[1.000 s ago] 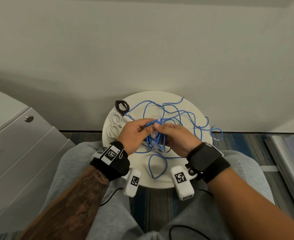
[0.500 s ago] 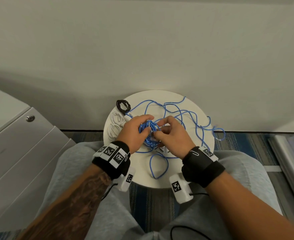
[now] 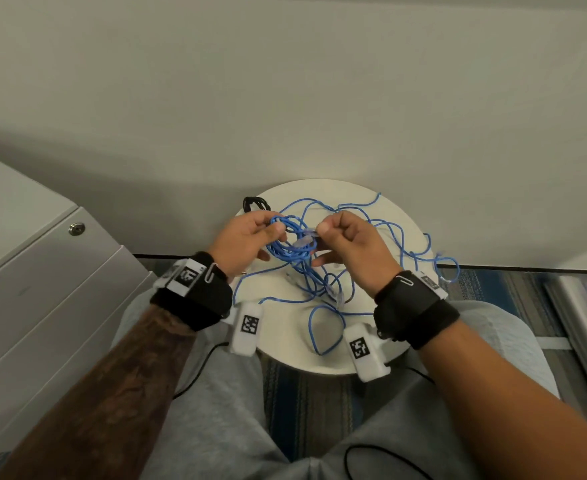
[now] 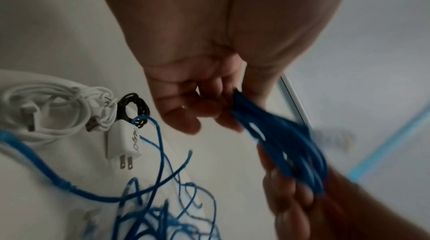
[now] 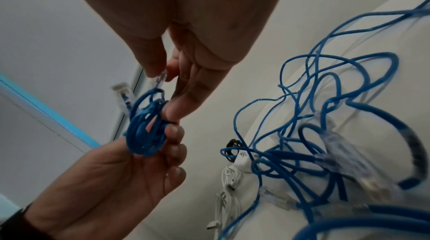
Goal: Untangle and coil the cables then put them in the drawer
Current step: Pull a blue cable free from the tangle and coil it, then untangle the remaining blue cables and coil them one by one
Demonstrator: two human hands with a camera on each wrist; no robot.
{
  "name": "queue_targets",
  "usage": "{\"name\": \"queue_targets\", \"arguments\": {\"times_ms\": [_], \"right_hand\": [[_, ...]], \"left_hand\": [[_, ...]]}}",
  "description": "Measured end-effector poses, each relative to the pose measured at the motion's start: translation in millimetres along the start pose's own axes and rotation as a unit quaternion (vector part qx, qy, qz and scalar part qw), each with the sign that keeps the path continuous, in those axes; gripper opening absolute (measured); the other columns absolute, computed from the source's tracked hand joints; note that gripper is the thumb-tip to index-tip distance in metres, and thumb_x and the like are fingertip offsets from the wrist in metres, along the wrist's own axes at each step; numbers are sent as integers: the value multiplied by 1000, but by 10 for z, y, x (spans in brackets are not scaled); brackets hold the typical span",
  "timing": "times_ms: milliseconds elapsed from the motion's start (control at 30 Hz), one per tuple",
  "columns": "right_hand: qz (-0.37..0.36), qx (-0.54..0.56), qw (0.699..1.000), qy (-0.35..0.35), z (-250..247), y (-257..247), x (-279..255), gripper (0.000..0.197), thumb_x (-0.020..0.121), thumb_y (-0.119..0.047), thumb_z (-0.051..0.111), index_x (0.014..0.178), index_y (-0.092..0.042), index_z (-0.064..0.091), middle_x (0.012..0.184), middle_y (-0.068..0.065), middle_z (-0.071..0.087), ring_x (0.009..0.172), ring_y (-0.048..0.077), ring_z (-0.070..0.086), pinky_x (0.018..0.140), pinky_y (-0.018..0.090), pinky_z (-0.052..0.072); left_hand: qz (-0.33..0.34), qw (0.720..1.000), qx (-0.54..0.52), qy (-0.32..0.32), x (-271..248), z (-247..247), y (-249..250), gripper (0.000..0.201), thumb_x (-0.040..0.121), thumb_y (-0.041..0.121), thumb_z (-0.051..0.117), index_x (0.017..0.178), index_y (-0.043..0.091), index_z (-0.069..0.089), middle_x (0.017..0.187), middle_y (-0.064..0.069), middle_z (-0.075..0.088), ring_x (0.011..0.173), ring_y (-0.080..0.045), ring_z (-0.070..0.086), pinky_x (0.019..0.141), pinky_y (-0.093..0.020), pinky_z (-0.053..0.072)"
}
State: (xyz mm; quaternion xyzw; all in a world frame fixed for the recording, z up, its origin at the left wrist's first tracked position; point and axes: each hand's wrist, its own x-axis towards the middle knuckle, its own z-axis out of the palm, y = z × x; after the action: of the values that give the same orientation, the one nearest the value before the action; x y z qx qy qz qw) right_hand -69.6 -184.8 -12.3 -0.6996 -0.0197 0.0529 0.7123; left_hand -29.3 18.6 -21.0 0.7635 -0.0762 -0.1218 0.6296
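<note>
My left hand [image 3: 273, 233] grips a small coil of blue cable [image 3: 287, 242] above the round white table [image 3: 371, 355]. Close beside it, my right hand [image 3: 319, 233] pinches a clear plug [image 3: 308, 233] at that coil's end between thumb and forefinger. The right wrist view shows the coil [image 5: 144, 130] on the left hand's fingers [image 5: 173, 144], the pinched plug [image 5: 160, 78] and a second clear plug [image 5: 123, 95] sticking out. More blue cable [image 3: 394, 237] lies tangled over the table, with one loop [image 3: 448, 270] hanging off its right edge.
A coiled black cable [image 3: 255, 202] lies at the table's far left edge. Beside it are a bundled white cable [image 4: 46, 108] and a white wall charger [image 4: 123, 141]. The grey drawer cabinet [image 3: 43, 289] with a round lock [image 3: 76, 229] stands to the left, drawers closed.
Both hands have risen off the table with the blue coil and moved slightly apart. The right hand now pinches the clear plug at the coil's end.
</note>
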Motion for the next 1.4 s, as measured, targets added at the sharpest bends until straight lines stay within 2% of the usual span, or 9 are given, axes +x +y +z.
{"name": "queue_targets", "arguments": {"times_ms": [100, 267, 500, 633, 833, 967, 1133, 1300, 1400], "right_hand": [[-14, -78, 996, -30, 2, -59, 107, 10, 101, -13, 55, 97, -5, 57, 100, 23, 72, 82, 24, 69, 70, 35, 58], [-7, -286, 957, 48, -7, 16, 421, 32, 95, -48, 60, 106, -17, 59, 104, 0, 67, 90, 19, 67, 77, 33, 53], [136, -435, 889, -47, 262, 346, 720, 47, 84, -53, 72, 95, -7, 72, 92, 9, 69, 88, 24, 63, 79, 37, 51], [88, -346, 933, -33, 295, 366, 689, 29, 88, -28, 73, 83, -1, 65, 78, 8, 60, 71, 17, 52, 71, 33, 44], [-4, -162, 987, -5, 33, -7, 316, 14, 94, -22, 68, 92, -8, 69, 83, -3, 69, 71, 5, 59, 63, 20, 48], [-21, -68, 997, 1, -80, -120, 200, 9, 89, -14, 62, 88, -19, 69, 82, -4, 69, 78, 9, 62, 68, 25, 51], [1, 1, 1000, 6, -84, -106, 146, 15, 76, -14, 48, 76, -16, 63, 74, -1, 61, 71, 13, 55, 72, 35, 47], [-6, -36, 999, -12, -68, -80, 149, 14, 80, -17, 49, 79, -11, 61, 72, -1, 60, 69, 11, 55, 75, 35, 48], [-6, -27, 1000, -6, -81, -99, 161, 13, 79, -18, 49, 78, -13, 61, 72, 1, 58, 69, 12, 53, 75, 35, 48]], "left_hand": [[-38, 996, -79, -17, 52, -177, 47, 18, 94, 10, 60, 112, 12, 62, 84, 0, 69, 72, -10, 61, 54, -24, 48], [-33, 983, -111, 144, 95, -332, -57, 14, 93, 9, 60, 100, 21, 64, 81, 1, 66, 61, -9, 57, 53, -28, 48], [-69, 958, -171, 218, 159, -447, -169, 12, 91, 13, 59, 94, 24, 63, 86, -4, 64, 74, -18, 56, 56, -28, 47], [-73, 954, -166, 237, 190, -435, -170, 13, 90, 14, 60, 95, 26, 62, 91, -5, 64, 74, -17, 57, 55, -27, 47], [-97, 940, -131, 299, 345, -539, -218, 14, 87, 18, 62, 97, 28, 60, 99, -3, 65, 78, -17, 60, 52, -27, 47], [-97, 962, -7, 254, 671, -474, -124, 17, 88, 16, 64, 103, 21, 60, 98, -3, 65, 75, -18, 62, 56, -29, 50], [-85, 964, 223, 120, 1199, -234, -47, 28, 82, 18, 75, 106, 10, 65, 105, -12, 69, 97, -29, 66, 88, -36, 53], [-91, 927, 362, -38, 1479, -24, -51, 24, 85, 28, 72, 95, 6, 69, 100, -15, 69, 94, -32, 64, 77, -35, 50], [-95, 918, 381, -59, 1491, -46, -99, 27, 83, 32, 73, 99, 11, 67, 105, -11, 68, 95, -28, 62, 77, -34, 48]]}}
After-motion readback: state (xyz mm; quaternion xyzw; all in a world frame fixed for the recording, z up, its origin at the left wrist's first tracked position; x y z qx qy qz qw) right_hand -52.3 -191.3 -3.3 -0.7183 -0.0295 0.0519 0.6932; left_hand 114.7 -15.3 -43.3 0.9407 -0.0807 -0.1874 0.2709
